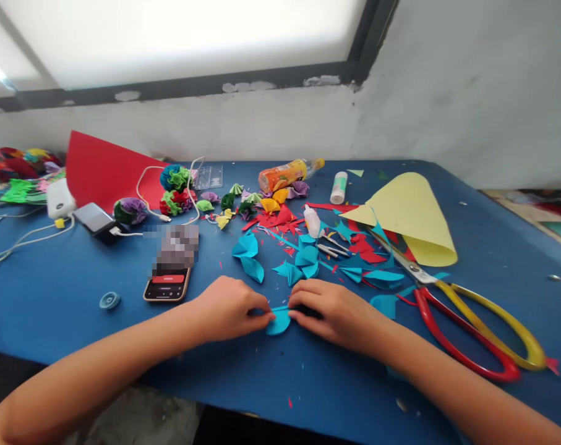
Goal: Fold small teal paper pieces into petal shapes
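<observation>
My left hand (229, 307) and my right hand (329, 309) meet over a small folded piece of teal paper (279, 321) on the blue table (67, 284). Both pinch its upper edge between thumb and fingers, and its rounded lower edge shows below them. More folded teal pieces (248, 254) lie just beyond the hands, among red and teal scraps (280, 219). Large scissors with one red and one yellow handle (466, 324) lie to the right of my right hand.
A phone (167, 285) on a white cable lies left of my left hand. A yellow paper cone (412, 213), red sheet (106, 170), glue bottles (339, 187), an orange drink bottle (287, 174), paper flowers (174, 179) and a power bank (94, 219) sit farther back by the wall.
</observation>
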Tool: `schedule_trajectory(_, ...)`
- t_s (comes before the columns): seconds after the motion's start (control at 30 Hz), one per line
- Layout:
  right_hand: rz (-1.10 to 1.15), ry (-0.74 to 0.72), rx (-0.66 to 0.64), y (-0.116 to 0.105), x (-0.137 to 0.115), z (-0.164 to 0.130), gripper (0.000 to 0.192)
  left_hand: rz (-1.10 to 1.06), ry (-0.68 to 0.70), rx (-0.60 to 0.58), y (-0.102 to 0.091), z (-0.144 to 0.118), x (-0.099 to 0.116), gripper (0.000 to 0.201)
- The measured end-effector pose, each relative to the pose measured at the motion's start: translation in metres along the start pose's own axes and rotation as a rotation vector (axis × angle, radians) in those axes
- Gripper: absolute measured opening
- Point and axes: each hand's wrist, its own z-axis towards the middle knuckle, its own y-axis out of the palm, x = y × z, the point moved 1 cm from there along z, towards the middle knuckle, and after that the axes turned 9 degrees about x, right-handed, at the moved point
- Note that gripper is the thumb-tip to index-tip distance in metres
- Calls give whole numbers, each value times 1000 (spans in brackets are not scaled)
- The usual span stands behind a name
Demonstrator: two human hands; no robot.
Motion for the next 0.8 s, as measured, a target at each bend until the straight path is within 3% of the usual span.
schedule_trajectory(0.23, -192, -111, 25, 6, -5, 3, 25, -30, 67, 122, 10, 1, 0, 13)
schedule_trajectory(0.63, -378, -233, 172, 0, -19, 6, 29, -396, -91, 147, 9, 4, 2, 17)
schedule_trajectory(0.8, -201, -70, 222, 0, -19, 5, 20, -423, -99, 189, 14, 4, 2, 16)
